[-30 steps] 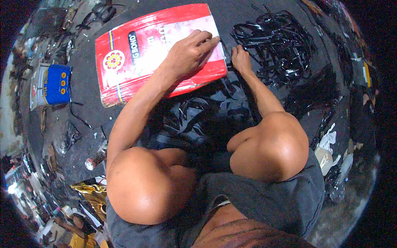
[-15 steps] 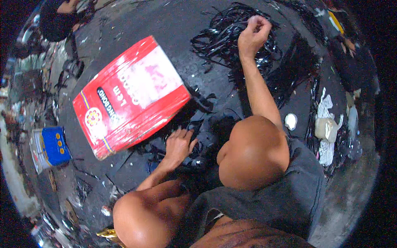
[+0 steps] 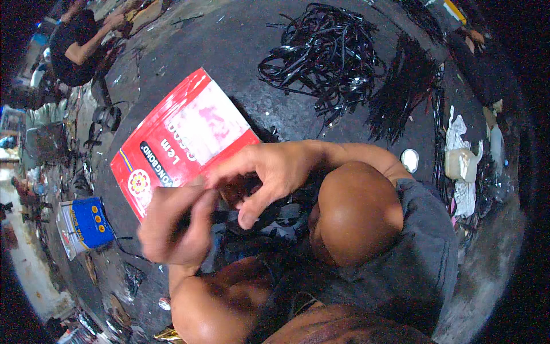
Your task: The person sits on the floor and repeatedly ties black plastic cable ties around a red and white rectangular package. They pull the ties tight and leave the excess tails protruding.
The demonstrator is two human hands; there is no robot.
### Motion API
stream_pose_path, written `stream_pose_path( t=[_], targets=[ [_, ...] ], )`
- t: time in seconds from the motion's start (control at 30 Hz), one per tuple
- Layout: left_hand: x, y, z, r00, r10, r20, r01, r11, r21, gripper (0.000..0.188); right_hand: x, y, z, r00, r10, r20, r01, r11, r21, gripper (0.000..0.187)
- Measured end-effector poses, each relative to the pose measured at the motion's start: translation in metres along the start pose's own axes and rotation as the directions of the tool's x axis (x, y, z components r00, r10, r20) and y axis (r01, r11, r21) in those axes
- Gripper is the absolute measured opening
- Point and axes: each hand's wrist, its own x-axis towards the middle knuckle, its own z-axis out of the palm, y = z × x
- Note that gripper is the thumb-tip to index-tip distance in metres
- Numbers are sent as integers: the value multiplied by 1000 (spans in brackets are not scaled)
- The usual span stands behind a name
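My left hand (image 3: 176, 226) is raised over the near left corner of a red and white rectangular can (image 3: 200, 117), its fingers bent and smeared by motion. Whether anything is between them cannot be made out. Reaching across from the right, my right hand (image 3: 278, 172) stretches its fingers toward the left hand, with the thumb apart and pointing down. The fingertips of both hands meet or overlap in the view. Under and behind the hands, dark glossy strips (image 3: 281, 221) lie between my knees, partly hidden.
A tangled heap of black strips (image 3: 326, 54) lies ahead, with a straighter black bundle (image 3: 404, 86) beside it. At left stands a blue and silver tin (image 3: 89, 223). To the right are a round white lid (image 3: 409, 160) and a pale container (image 3: 460, 164). Another person (image 3: 77, 49) works at far left.
My right hand has come back from the black heap to the middle, beside my left hand. My left hand has risen and shifted left, now covering part of the red can.
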Motion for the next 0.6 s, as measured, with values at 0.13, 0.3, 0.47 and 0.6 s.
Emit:
stream_pose_path(
  t=[0.13,0.3,0.47,0.6],
  targets=[
    [6,-10,-38,837,-471,-280,344,849,-401,24,1,5,8,945,241,220,-252,968,21,29],
    [15,-21,-80,720,-447,-530,332,894,-303,23,-16,58,10,850,392,353,-450,887,99,32],
    [8,-23,-102,756,-643,123,641,687,-341,33,-47,1,-60,951,286,-113,-306,917,-257,38],
    [-35,-29,-27,320,-264,910,138,963,231,73,-57,-66,-73,890,155,-429,-424,627,-653,25]
  ],
)
